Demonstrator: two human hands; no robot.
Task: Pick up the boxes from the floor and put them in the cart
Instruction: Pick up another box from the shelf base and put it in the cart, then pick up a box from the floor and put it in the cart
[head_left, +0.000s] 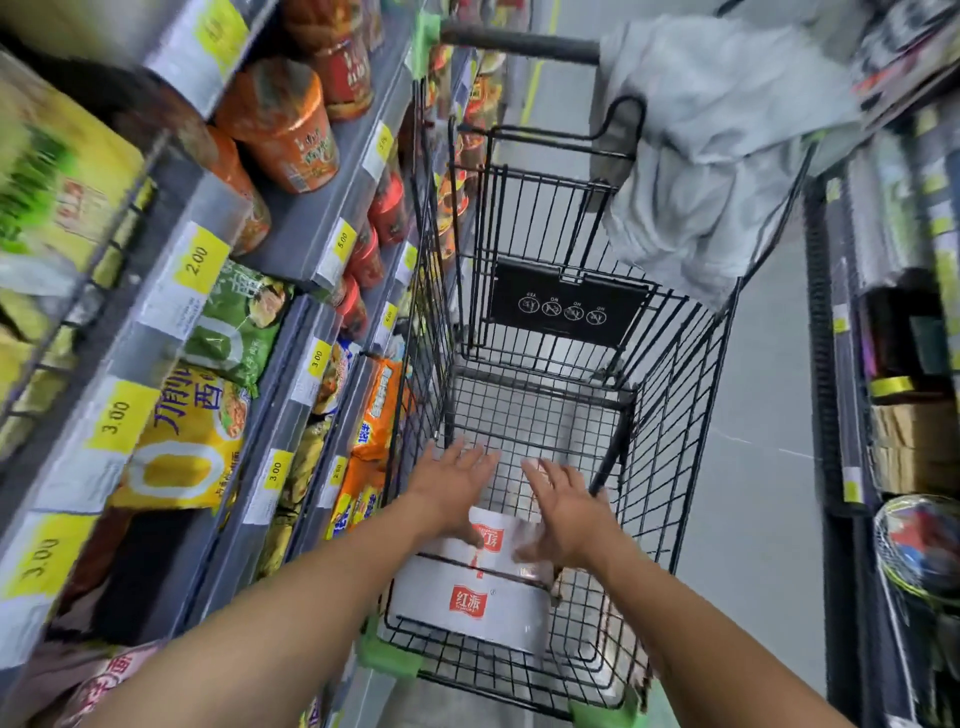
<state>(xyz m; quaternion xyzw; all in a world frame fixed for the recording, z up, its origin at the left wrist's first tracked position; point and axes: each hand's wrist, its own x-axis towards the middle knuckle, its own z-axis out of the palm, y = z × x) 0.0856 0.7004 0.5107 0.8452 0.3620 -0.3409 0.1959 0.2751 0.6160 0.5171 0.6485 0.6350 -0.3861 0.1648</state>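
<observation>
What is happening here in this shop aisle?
A person reaches with both arms into a black wire cart. A white box with red logos already lies inside, at the near end. The left hand and the right hand are both open above it, fingers spread, gripping nothing; whether they touch it, I cannot tell. A grey cloth hangs over the cart's far end.

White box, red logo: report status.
Left hand, right hand open, empty. White cardboard box with red logo in black wire cart, beneath them. Grey cloth on far end, clear.
</observation>
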